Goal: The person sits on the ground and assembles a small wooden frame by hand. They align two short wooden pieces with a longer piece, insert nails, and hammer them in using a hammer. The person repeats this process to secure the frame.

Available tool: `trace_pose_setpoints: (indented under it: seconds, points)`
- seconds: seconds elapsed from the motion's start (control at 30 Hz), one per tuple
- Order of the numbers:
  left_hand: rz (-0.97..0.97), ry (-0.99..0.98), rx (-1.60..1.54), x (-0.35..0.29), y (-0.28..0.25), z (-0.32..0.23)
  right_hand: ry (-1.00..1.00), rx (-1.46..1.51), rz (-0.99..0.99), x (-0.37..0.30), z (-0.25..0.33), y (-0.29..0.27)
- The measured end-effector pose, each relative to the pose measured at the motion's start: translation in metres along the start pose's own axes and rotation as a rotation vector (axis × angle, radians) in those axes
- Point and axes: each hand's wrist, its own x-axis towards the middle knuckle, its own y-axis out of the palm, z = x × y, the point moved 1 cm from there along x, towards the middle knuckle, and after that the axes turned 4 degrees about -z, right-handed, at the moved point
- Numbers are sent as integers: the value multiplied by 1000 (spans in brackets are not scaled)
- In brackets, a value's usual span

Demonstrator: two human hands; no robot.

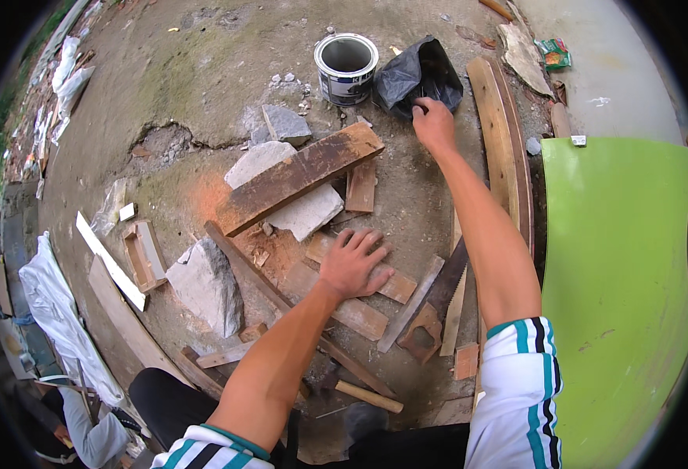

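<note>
I see my right hand (433, 121) gripping the crumpled black plastic bag (418, 74). My left hand (353, 264) lies flat, fingers spread, on short wood pieces (363, 316). The paint can (345, 68) looks empty.

Two hands show: the left hand (353, 264) flat on the wood scraps at centre, the right hand (433, 122) at the top on one black plastic bag (416, 74). One open tin can (345, 67) stands at upper centre. One handsaw (436, 305) lies at lower centre, one hammer (360, 391) below it. One green board (621, 297) fills the right. Four stone slabs lie at centre left; the largest (205, 285) is lowest.
</note>
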Motion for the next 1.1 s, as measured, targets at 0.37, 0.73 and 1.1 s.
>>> trace_pose_setpoints:
  seconds: [0.37,0.73,1.1]
  points:
    - [40,-53,8,4,-1,1,324,-269,126,31,36,22]
    - [16,-42,-20,3,3,0,60,85,-88,8,-9,7]
    - [-30,-35,18,-5,2,-1,325,1033,183,-71,32,-111]
